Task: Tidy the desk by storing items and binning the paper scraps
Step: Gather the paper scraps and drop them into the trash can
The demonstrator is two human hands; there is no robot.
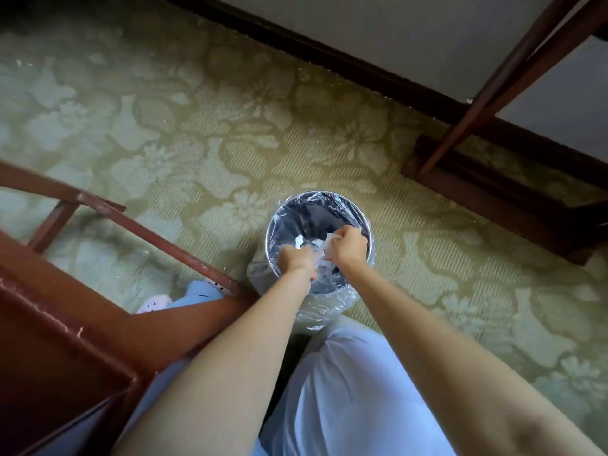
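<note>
A round bin (316, 200) lined with a clear plastic bag stands on the carpet below me. Both my arms reach down over its mouth. My left hand (294, 258) is curled over the near left rim, with white paper scraps (311, 245) showing just beyond its knuckles. My right hand (348, 246) is curled too and pinches white paper scraps at its fingertips above the bin's dark inside. Several scraps lie or hang between the two hands; which hand holds each piece is unclear.
A reddish wooden desk (49, 340) with a crossbar fills the left side. Another wooden frame (477, 103) stands at the right by the wall. Blue and pink slippers (184, 296) sit under the desk. Patterned green carpet (197, 143) surrounds the bin.
</note>
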